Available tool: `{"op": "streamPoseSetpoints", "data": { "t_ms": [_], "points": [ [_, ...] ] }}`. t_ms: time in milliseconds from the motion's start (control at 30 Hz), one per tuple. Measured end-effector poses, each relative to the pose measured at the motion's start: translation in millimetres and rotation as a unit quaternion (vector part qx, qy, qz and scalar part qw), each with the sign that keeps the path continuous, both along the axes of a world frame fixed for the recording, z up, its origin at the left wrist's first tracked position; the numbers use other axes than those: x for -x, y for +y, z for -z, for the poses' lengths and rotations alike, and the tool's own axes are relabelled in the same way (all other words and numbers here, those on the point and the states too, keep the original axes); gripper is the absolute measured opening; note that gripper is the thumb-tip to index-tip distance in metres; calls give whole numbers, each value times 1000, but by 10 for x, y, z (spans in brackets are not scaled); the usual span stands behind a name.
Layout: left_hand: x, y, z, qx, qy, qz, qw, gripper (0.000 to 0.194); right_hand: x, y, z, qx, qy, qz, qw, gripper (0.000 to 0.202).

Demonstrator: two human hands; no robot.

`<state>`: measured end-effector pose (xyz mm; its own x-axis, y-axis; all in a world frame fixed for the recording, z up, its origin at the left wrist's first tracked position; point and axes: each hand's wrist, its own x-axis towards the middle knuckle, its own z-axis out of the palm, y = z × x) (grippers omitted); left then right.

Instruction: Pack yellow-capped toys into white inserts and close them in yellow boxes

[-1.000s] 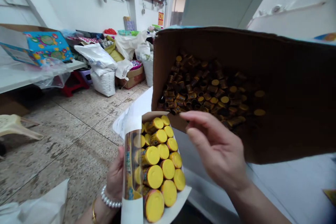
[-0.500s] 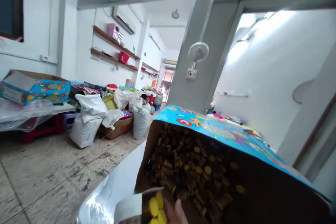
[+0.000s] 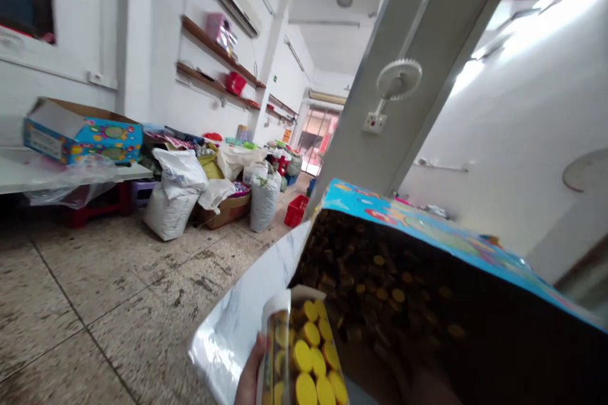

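"What is your left hand (image 3: pixel 251 370) doing?"

"It's curled around the left side of a small box (image 3: pixel 278 300), at six o'clock in my view, one digit pressed near the clear window."

"What's in it?"

"Tubes with yellow caps (image 3: pixel 303 356), packed side by side, the caps turned up towards me."

"And your right hand (image 3: pixel 427 386)?"

"At five o'clock, only a dim shape in the shadow of the large carton (image 3: pixel 418 221). I can't tell whether its fingers are spread or pinching something."

"Describe that carton."

"It fills the view from three to five o'clock, mouth facing me, bright blue print outside. More tubes (image 3: pixel 379 260) lie heaped loosely inside, a few round yellow ends showing. My box is right at its mouth; whether they touch, I can't tell. A white marbled table (image 3: pixel 237 316) shows at seven o'clock."

"Farther off?"

"A white sack (image 3: pixel 171 202) at nine o'clock, a red basket (image 3: pixel 296 211) just below the dial's centre, and a fan (image 3: pixel 399 79) at two."
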<state>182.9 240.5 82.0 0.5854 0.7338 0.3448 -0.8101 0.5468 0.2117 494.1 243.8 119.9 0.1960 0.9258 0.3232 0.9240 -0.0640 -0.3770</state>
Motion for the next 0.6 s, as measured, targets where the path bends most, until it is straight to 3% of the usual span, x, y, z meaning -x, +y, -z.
{"op": "streamPoseSetpoints", "data": {
  "t_ms": [100, 233, 333, 433, 533, 600],
  "points": [
    [7, -52, 91, -11, -13, 22, 1000, 67, -15, -117, 127, 48, -15, 25, 998, 39],
    [26, -58, 174, -36, -37, 30, 998, 70, -63, -131, 161, 95, 15, -12, 995, 46],
    [42, -69, 189, -62, -47, 43, 996, 80, -180, -180, 72, 100, 59, -46, 992, 52],
    [58, -105, 157, -67, -43, 46, 996, 82, -205, -258, -36, 86, 114, -53, 988, 40],
    [60, -142, 124, -44, -24, 45, 998, 79, 1, -285, -181, 62, 186, -76, 978, 33],
    [56, -156, 121, -36, -6, 45, 998, 79, 256, -259, -317, 46, 237, -135, 961, 30]
  ]
}}
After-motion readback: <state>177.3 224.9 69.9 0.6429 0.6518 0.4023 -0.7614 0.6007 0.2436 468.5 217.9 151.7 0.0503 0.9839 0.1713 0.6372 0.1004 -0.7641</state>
